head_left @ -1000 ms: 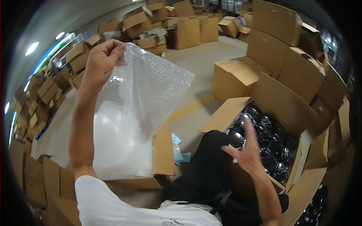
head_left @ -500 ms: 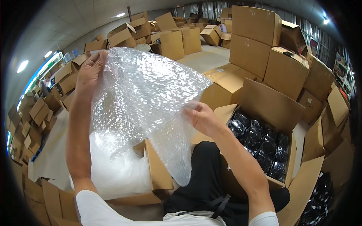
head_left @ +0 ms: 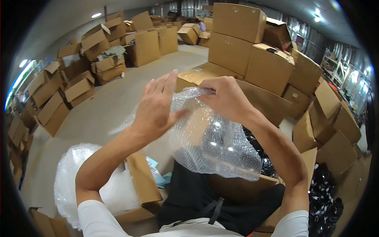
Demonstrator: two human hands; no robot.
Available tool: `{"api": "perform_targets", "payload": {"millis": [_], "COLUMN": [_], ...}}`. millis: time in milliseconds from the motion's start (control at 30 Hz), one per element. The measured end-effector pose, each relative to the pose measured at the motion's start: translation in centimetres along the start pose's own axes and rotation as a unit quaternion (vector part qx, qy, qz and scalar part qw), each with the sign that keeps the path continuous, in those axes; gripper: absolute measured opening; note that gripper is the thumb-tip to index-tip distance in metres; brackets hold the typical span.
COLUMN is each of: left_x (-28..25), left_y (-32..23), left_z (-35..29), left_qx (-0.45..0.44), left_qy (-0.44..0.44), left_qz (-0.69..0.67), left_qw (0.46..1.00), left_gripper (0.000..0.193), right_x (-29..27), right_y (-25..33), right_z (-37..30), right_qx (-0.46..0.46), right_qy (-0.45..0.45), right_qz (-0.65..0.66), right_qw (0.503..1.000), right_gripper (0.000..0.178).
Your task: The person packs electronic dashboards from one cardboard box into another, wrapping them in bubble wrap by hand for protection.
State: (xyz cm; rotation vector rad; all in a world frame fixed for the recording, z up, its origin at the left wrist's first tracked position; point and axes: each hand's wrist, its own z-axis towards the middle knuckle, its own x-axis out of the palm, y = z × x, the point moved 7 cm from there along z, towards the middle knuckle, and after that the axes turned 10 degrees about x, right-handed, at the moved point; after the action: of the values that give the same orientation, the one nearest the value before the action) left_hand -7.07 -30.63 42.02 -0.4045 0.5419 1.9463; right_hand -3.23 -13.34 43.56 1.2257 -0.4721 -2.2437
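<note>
A clear sheet of bubble wrap (head_left: 215, 146) hangs in front of me, its top edge bunched up. My right hand (head_left: 229, 94) is closed on that gathered edge. To its left, my left hand (head_left: 154, 104) is raised with the fingers stretched upward, close beside the wrap; its thumb is blurred, and whether the palm touches the plastic I cannot tell. Through the wrap shows part of an open carton (head_left: 263, 181) with black plastic-wrapped items (head_left: 266, 160) inside. At my lower left lies a pile of white and clear bubble wrap (head_left: 85, 170) by another open carton (head_left: 144, 179).
Blue paper (head_left: 159, 173) lies by my left knee. Stacked cartons (head_left: 237, 33) rise beyond the wrap, with a dark phone-like object (head_left: 271, 50) on one. More open cartons (head_left: 81, 89) line the left side. Black shiny packages (head_left: 323, 201) sit at lower right. A person (head_left: 200, 25) is far back.
My left hand has let go of the wrap's upper corner and moved right, its fingers now straight. My right hand has risen with the wrap, which has swung right. The view has turned right.
</note>
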Motion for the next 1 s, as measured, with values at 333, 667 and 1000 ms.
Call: {"api": "perform_targets", "payload": {"millis": [333, 667, 1000], "left_x": [10.0, 29.6, 40.9], "left_y": [4.3, 3.4, -2.9], "left_z": [-4.8, 3.1, 9.1], "left_qx": [-0.153, 0.006, 0.092], "left_qy": [0.311, 0.332, 0.091], "left_qz": [-0.292, -0.218, -0.014], "left_qw": [0.892, 0.918, 0.991], "left_gripper": [0.011, 0.005, 0.012], "right_x": [-8.2, -16.7, -20.0], "right_y": [-17.1, -31.7, -44.1], "right_z": [-15.8, -15.2, -12.4], "right_qx": [0.29, 0.335, 0.305], "right_qy": [0.242, 0.149, 0.028], "right_qz": [-0.195, -0.287, -0.415], "right_qw": [0.905, 0.885, 0.856], "right_gripper": [0.026, 0.024, 0.016]}}
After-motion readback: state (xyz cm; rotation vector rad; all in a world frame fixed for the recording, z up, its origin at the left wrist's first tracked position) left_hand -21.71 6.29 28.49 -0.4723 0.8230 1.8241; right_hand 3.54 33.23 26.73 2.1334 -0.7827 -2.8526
